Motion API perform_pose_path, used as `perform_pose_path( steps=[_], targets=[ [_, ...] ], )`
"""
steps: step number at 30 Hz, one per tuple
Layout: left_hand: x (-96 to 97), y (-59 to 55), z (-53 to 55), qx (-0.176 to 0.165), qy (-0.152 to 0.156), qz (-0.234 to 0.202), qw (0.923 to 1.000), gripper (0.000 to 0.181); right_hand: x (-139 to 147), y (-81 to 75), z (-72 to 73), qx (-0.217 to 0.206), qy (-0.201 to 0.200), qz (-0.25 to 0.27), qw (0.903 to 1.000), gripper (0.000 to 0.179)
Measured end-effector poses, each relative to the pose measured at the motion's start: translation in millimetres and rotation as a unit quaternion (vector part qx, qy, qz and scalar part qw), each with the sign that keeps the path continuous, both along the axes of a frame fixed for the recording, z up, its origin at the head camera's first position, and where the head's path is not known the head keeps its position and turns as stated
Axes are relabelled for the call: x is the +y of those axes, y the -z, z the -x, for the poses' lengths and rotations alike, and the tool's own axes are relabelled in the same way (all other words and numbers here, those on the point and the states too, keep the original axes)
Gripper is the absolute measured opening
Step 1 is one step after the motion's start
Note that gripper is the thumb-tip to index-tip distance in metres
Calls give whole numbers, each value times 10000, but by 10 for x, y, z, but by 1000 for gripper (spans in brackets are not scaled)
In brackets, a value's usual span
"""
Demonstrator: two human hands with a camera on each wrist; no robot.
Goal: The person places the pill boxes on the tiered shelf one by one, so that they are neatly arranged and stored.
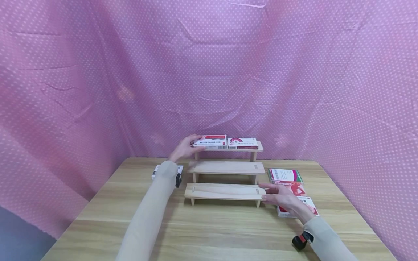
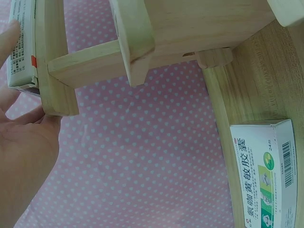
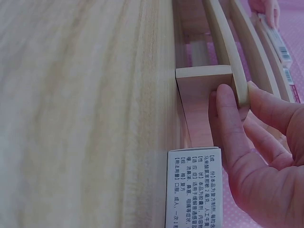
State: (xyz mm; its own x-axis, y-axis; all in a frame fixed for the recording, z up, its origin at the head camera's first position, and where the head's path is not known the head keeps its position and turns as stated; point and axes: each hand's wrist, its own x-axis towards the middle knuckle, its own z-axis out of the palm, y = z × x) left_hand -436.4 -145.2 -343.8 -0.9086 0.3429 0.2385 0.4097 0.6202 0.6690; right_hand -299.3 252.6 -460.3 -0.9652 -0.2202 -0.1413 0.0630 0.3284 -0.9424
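A three-tier wooden display stand (image 1: 225, 190) stands on the table, its steps rising toward the back. On its top tier lie two medicine boxes side by side: a red-and-white left one (image 1: 212, 142) and a white one with red arcs (image 1: 242, 142). My left hand (image 1: 185, 148) holds the left medicine box by its outer end; in the left wrist view, the thumb lies over the box and other fingers touch the shelf end. With thumb and fingers, my right hand (image 3: 261, 161) pinches the right end of the bottom tier.
To the right of the stand, a green-and-white box (image 1: 285, 175), a red box (image 1: 298, 189) and a red-and-white box (image 1: 310, 204) lie in a row, partly behind the right hand. A white-and-green capsule box (image 2: 263, 175) lies left of the stand. A pink dotted curtain (image 1: 222, 72) hangs behind the table.
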Motion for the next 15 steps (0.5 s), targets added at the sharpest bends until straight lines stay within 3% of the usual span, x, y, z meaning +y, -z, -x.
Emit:
perform_pose_path(
  steps=[10,15],
  targets=[
    [1,2,-9,-71,10,-142,9999,66,6,-2,-1,6,-7,37,10000,61],
    [4,13,-28,-169,-28,-440,9989,73,4,3,-5,-38,-16,169,9998,62]
  ],
)
